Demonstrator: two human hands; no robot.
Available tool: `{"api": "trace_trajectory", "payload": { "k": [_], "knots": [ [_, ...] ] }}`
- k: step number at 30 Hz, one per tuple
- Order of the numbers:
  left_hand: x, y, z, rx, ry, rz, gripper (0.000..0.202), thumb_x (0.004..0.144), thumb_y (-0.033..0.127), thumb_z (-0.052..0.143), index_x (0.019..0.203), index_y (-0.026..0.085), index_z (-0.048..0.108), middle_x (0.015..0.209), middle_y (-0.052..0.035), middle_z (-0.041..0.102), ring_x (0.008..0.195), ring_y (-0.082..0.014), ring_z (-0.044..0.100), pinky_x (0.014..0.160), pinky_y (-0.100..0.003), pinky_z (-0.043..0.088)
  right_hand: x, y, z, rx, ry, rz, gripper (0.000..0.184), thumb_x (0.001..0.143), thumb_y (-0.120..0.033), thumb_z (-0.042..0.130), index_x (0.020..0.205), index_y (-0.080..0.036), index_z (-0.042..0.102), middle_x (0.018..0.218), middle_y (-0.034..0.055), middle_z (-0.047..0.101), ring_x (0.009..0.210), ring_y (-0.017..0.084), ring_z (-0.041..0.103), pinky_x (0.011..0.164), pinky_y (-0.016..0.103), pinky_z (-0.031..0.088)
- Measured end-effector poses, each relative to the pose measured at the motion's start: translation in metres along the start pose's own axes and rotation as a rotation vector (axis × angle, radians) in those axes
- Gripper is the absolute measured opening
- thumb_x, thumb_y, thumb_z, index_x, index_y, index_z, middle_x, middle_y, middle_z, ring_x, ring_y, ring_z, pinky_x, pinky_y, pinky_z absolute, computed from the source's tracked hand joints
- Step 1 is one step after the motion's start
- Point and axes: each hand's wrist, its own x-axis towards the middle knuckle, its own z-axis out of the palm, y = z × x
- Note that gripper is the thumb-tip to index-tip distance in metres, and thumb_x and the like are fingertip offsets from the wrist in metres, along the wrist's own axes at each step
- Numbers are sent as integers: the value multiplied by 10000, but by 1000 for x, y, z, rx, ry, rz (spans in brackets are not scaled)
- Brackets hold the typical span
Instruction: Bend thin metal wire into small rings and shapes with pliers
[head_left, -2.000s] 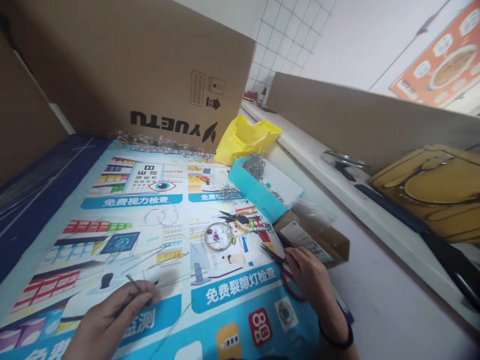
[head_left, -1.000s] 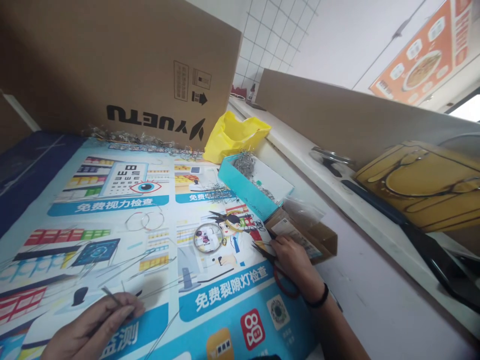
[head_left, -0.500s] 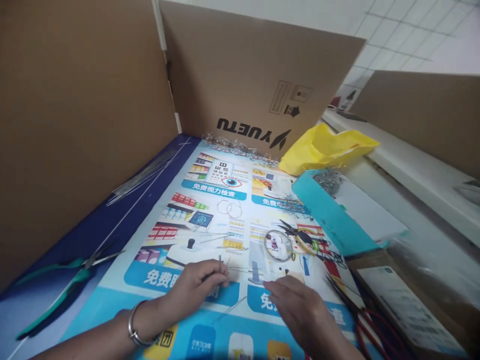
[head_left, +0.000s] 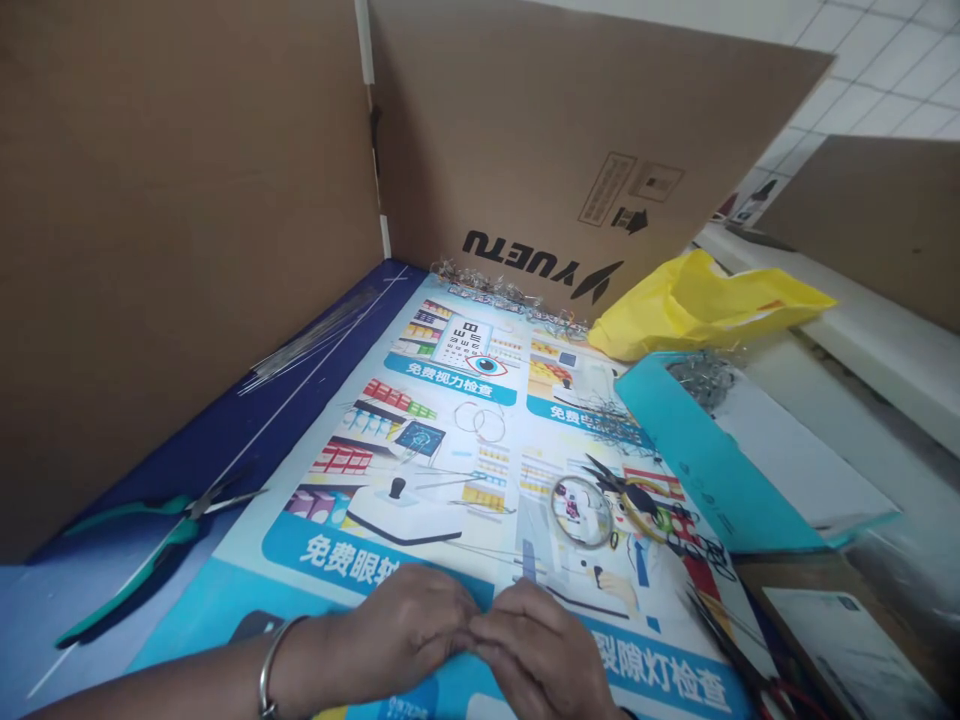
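Note:
My left hand (head_left: 405,635) and my right hand (head_left: 536,655) meet at the near edge of a printed poster mat (head_left: 465,440), fingertips pinched together. What they pinch is hidden; earlier my left hand held a thin metal wire. A silver bangle sits on my left wrist. Loose thin wires (head_left: 450,480) lie on the mat just beyond my hands. A round wire ring (head_left: 583,497) lies to the right and a pair of thin rings (head_left: 480,420) further back.
Green-handled pliers (head_left: 150,545) lie at the left on the blue surface, near a bundle of straight wires (head_left: 315,340). Cardboard walls (head_left: 187,220) stand left and behind. A yellow bag (head_left: 705,300), a teal box (head_left: 697,450) and red-handled scissors (head_left: 757,670) sit at the right.
The view swung left. My right hand left the scissors and came across to my left hand; both hands now touch at the fingertips near the mat's front edge.

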Motion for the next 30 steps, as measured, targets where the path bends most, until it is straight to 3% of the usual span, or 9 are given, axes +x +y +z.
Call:
{"api": "trace_trajectory", "payload": {
  "k": [8, 15, 19, 23, 26, 30],
  "knots": [
    [7, 4, -8, -9, -12, -45, 196, 913, 236, 480, 813, 147, 623, 702, -33, 682, 634, -133, 628, 599, -210, 461, -4, 3, 1, 86, 41, 26, 150, 825, -94, 562, 943, -178, 601, 747, 44, 613, 645, 114, 579, 583, 195, 490],
    [7, 2, -12, 77, -11, 4, 155, 905, 188, 480, 826, 160, 611, 736, -24, 689, 663, -130, 629, 626, -230, 473, -5, 7, -3, 110, 56, 70, 208, 810, -69, 566, 984, -179, 596, 802, 51, 628, 712, 123, 606, 637, 202, 505],
    [9, -10, -25, 275, 119, 31, 156, 888, 132, 483, 926, 184, 625, 784, -16, 701, 696, -120, 633, 633, -235, 487, 1, 12, -21, -5, 95, 174, 155, 835, -133, 565, 969, -202, 601, 800, 29, 645, 718, 122, 619, 653, 195, 505],
    [16, -30, -48, 572, 219, -90, 157, 891, 154, 485, 905, 178, 640, 795, -27, 706, 713, -139, 633, 631, -264, 493, 6, 32, -43, -189, 154, 249, 106, 866, -174, 539, 924, -204, 622, 836, 39, 656, 770, 137, 629, 690, 218, 503],
    [25, -40, -56, 719, 116, -184, 209, 896, 166, 454, 834, 174, 653, 764, -30, 680, 710, -144, 616, 633, -269, 484, 13, 49, -50, -327, 87, 185, 123, 873, -195, 529, 931, -197, 638, 877, 54, 664, 842, 166, 626, 749, 267, 503],
    [34, -45, -46, 856, -32, -293, 179, 849, 125, 490, 740, 167, 625, 740, -34, 633, 704, -164, 579, 609, -277, 450, 35, 61, -46, -437, -4, 106, 165, 887, -204, 493, 954, -191, 643, 930, 66, 666, 890, 197, 609, 778, 325, 500]
  ]
}}
